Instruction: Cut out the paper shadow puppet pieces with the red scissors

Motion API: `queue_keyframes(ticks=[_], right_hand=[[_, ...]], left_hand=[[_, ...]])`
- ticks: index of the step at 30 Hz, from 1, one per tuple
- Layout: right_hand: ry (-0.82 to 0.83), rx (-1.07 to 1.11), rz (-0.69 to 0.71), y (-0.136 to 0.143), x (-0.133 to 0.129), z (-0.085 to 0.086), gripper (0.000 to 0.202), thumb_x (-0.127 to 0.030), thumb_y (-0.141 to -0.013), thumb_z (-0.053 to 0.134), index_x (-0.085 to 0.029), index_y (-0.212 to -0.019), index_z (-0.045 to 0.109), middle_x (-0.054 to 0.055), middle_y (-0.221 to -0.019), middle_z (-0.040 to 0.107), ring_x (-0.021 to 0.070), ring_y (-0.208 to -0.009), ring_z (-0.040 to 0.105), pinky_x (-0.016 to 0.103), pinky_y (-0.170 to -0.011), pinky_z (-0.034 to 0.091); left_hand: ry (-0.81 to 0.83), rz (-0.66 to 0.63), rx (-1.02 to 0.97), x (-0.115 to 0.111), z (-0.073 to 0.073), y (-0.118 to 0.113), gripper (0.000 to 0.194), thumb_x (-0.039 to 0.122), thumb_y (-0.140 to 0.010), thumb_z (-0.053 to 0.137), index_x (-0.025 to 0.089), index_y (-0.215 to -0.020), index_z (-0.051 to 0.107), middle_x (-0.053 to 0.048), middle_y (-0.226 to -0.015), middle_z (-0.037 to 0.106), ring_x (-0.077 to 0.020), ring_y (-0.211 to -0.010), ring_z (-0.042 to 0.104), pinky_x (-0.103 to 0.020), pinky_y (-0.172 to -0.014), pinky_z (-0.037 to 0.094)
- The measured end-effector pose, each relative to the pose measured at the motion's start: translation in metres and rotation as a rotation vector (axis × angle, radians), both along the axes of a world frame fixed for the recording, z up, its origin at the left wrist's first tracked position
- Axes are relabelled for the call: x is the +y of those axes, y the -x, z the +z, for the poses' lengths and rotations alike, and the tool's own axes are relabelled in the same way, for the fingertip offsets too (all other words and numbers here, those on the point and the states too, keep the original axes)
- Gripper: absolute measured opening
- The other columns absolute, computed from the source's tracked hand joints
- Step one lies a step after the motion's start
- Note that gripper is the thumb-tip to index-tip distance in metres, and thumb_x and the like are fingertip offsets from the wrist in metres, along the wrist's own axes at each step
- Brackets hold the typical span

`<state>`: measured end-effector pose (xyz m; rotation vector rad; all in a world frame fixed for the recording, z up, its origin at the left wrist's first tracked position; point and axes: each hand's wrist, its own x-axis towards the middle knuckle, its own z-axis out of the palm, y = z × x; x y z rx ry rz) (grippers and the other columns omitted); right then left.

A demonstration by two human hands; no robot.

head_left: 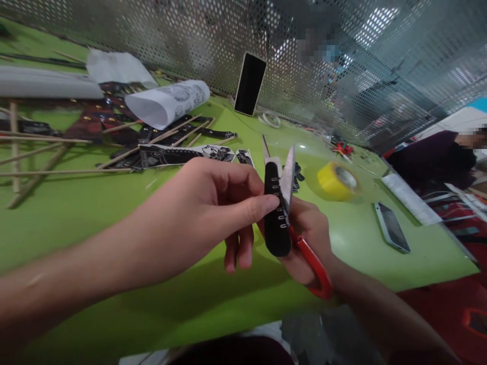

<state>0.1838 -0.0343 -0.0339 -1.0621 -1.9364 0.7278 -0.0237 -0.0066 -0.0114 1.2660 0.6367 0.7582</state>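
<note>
Between the thumb and fingers of my left hand (pixel 224 208) is a small black paper cutout (pixel 274 223) with a rounded lower end and pale curved marks along its right side. My right hand (pixel 310 223) is closed round the red handles of a pair of scissors (pixel 289 177). The blades point up and stand apart, with the cutout's edge beside or between them; I cannot tell which. Behind the hands lies a black-and-white printed paper strip (pixel 182 154) on the green table (pixel 160 309). Dark paper pieces (pixel 299 175) lie just beyond the scissors.
A yellow tape roll (pixel 337 181) and a phone (pixel 392 227) lie to the right. Another phone (pixel 250 83) leans upright against the perforated metal screen (pixel 182 40). Wooden sticks (pixel 49 172) and a rolled printed sheet (pixel 167 104) are at left. A person (pixel 429 157) is at far right.
</note>
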Motion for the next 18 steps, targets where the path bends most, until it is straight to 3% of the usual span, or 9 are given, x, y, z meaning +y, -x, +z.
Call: queue_keyframes(ticks=[8,15,18], right_hand=[[-0.015,-0.025,-0.036,-0.0010,-0.0004,-0.0033,0.017,-0.008,-0.081,0.068,-0.022,-0.081,0.059,-0.005,-0.077,0.061,0.0123,-0.069,0.056,0.024,-0.059,0.043],[-0.044,-0.006,0.026,-0.0014,0.0010,-0.0054,0.017,-0.008,-0.079,0.069,-0.022,-0.084,0.060,-0.006,-0.079,0.059,0.0112,-0.069,0.054,0.025,-0.064,0.046],[-0.066,0.000,0.012,0.0004,0.0017,-0.0032,0.015,-0.013,-0.078,0.068,-0.023,-0.078,0.056,-0.007,-0.073,0.054,0.0117,-0.069,0.055,0.026,-0.066,0.048]], left_hand=[[0.137,-0.030,-0.046,-0.0022,0.0021,0.0004,0.029,0.018,-0.087,0.090,0.020,-0.069,0.066,0.004,-0.052,0.070,-0.0100,-0.043,0.067,-0.010,-0.043,0.054],[0.103,-0.040,-0.016,-0.0006,-0.0001,-0.0004,0.028,0.023,-0.090,0.089,0.021,-0.071,0.068,0.004,-0.050,0.069,-0.0105,-0.044,0.068,-0.010,-0.044,0.054],[0.044,-0.053,0.012,0.0005,-0.0003,0.0011,0.027,0.028,-0.092,0.087,0.021,-0.072,0.071,0.001,-0.062,0.077,-0.0124,-0.050,0.072,-0.013,-0.046,0.059]])
